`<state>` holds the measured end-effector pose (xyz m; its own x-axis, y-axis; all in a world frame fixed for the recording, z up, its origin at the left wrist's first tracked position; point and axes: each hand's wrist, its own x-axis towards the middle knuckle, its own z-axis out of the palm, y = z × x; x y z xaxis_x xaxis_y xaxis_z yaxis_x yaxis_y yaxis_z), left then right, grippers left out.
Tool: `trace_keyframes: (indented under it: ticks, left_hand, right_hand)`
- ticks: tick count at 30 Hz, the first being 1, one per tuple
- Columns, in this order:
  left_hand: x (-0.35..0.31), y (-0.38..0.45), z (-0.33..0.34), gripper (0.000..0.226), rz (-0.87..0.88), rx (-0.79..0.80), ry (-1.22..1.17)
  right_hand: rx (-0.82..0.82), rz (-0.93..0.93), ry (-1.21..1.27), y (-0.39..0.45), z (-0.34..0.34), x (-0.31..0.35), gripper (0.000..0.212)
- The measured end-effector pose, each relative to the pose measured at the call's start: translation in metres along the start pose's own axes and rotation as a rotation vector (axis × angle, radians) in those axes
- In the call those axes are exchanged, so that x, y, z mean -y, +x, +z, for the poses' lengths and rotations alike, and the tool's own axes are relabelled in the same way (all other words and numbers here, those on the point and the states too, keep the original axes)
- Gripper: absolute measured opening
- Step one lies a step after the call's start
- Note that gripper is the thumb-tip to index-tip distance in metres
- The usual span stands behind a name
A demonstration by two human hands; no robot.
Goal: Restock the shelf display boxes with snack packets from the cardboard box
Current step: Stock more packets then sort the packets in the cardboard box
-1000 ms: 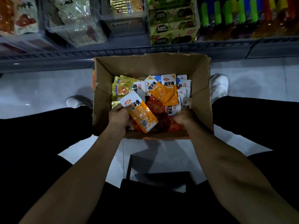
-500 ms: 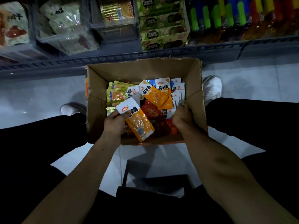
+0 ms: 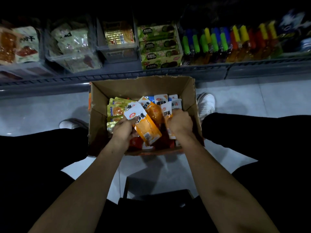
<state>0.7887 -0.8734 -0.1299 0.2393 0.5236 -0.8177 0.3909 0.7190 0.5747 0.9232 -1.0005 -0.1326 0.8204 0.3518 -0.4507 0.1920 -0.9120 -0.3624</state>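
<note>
Orange packet (image 3: 146, 126): red oval logo on its white top, then large black Chinese characters, last one reads 爽; others blurred; small barcode near its lower end, digits illegible; shelf boxes (image 3: 159, 46): dark round labels, unreadable.

Open brown cardboard box (image 3: 143, 86) on floor, flaps up, below shelf edge. Inside box: loose heap of flat snack packets. Orange-and-white packet (image 3: 146, 126) tilted diagonally above heap, near box's front left, white end up. Second orange-and-white packet (image 3: 166, 113) upright near box's right wall. Yellow-gold packets (image 3: 115, 111) stacked along box's left wall. Red packets (image 3: 136, 142) at box's front. Green cardboard display boxes (image 3: 159, 47) stacked on shelf beyond box's far wall.
</note>
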Motion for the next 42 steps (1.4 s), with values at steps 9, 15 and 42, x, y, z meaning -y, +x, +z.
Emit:
trace_keyframes:
  ticks: [9, 15, 42]
  left_hand:
    - [-0.027, -0.034, 0.001, 0.020, 0.036, 0.274, -0.141]
    - [-0.044, -0.050, 0.002, 0.025, 0.101, 0.288, -0.228]
    - [-0.232, -0.155, -0.026, 0.018, 1.307, 0.210, 0.843]
  right_hand:
    - [0.390, -0.048, 0.791, -0.024, -0.037, 0.024, 0.026]
    - [0.445, -0.192, 0.727, -0.039, -0.049, 0.048, 0.032]
    - [0.017, -0.882, 0.115, -0.061, -0.205, 0.140, 0.047]
